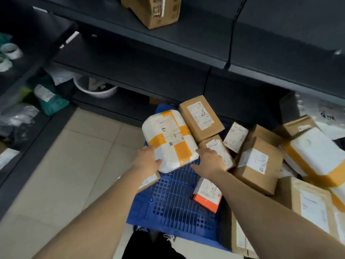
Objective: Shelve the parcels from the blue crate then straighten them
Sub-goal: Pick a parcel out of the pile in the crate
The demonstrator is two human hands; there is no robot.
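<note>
White parcel (pixel 168 139) with crossed orange tape sits over the far left part of the blue crate (pixel 168 200), raised off the lattice floor. Its label has handwritten "1-8"; the printed lines are too small to read. Left hand (pixel 149 157) grips its near-left edge, thumb on top and fingers hidden underneath. Right hand (pixel 209 159) is spread, fingers fairly straight and thumb splayed, against the parcel's near-right corner and lying over a brown box (pixel 217 146). No clear grip there.

Count in or at the crate:
- 1 white taped parcel.
- 3 brown boxes: the one under the right hand, the far box (pixel 201 116) just behind the parcel with a white label and a black pen scribble, and the near box (pixel 149 181) partly under the left forearm.
- 1 small box (pixel 235 137) with a white label and a short pen stroke.
- 1 orange box (pixel 207 195) on the lattice, with a white label and unreadable pen marks.

Right of the crate is a pile. It has a big box (pixel 257 163) with a pen-marked label, a second taped parcel (pixel 315 156), white with orange tape, and more brown boxes behind and below. I can't tell the exact number.

Dark shelves (pixel 149 47) run across the top. There is 1 shelf box (pixel 155 10) on the upper level; its dark print is blurred and unreadable. A white basin (pixel 95 88) is on the low shelf. A teal bag (pixel 50 100) with a white label and 2 white tape rolls (pixel 11 51) are at left. Beige floor tiles (pixel 74 146) are left of the crate.
</note>
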